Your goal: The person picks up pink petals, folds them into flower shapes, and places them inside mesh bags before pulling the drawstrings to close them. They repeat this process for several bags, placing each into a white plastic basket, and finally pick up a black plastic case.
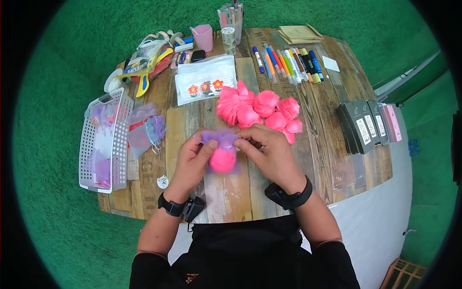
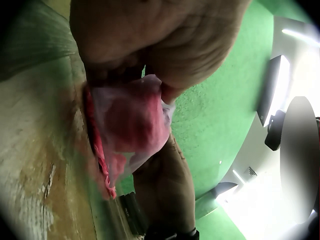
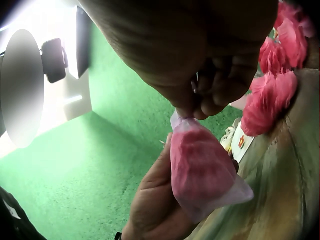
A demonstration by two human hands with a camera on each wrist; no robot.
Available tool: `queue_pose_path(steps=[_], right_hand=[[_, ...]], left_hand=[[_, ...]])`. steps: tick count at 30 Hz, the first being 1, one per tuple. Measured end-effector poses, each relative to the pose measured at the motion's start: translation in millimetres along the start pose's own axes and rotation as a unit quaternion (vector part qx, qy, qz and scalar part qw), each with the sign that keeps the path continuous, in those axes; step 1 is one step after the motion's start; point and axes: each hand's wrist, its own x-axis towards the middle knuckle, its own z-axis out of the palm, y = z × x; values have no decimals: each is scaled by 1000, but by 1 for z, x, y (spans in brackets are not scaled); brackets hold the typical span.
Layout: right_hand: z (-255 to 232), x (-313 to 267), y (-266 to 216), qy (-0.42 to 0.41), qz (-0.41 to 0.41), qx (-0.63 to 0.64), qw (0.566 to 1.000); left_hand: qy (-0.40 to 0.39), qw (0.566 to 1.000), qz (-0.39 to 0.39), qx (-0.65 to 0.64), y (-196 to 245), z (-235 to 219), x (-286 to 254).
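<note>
A sheer purple pouch with a pink bundle inside (image 1: 223, 160) hangs between both hands above the table. My left hand (image 1: 192, 159) pinches one side of the pouch's top, and my right hand (image 1: 269, 154) pinches the other side with thumb and fingers. In the right wrist view the pouch (image 3: 202, 172) is gathered narrow under the right hand (image 3: 200, 65), with the left hand (image 3: 157, 200) beside it. The left wrist view shows the pink through the thin fabric (image 2: 132, 117). Just beyond the hands lie several pink petal-like bundles (image 1: 248, 115).
A white basket (image 1: 119, 144) holding purple pouches stands at left, more pouches (image 1: 144, 132) beside it. Farther back are a white flowered packet (image 1: 207, 72), several markers (image 1: 288, 65), a pink cup (image 1: 203, 38) and a pen holder (image 1: 231, 19). Dark boxes (image 1: 356, 127) stand at right.
</note>
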Motion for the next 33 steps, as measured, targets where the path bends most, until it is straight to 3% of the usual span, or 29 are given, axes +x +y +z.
queue_pose_path(steps=[16,23,26,32,33], right_hand=[[-10,-11,3,-10,20,-47,999],[-19,-16,8,7,-23,-47,999],[-17,-16,4,10,25,7,1000],[-12,-6,-2,-10,-29,53,998],[-12,-4,-2,-15,-27,50,998]], left_hand=[[67,968,118,209,21,-27,-4],[121,968,82,203,14,-61,-6],[120,971,78,191,15,-60,-9],[24,982,108,155,31,-44,-7],[-9,965,121,232,39,-39,-5]])
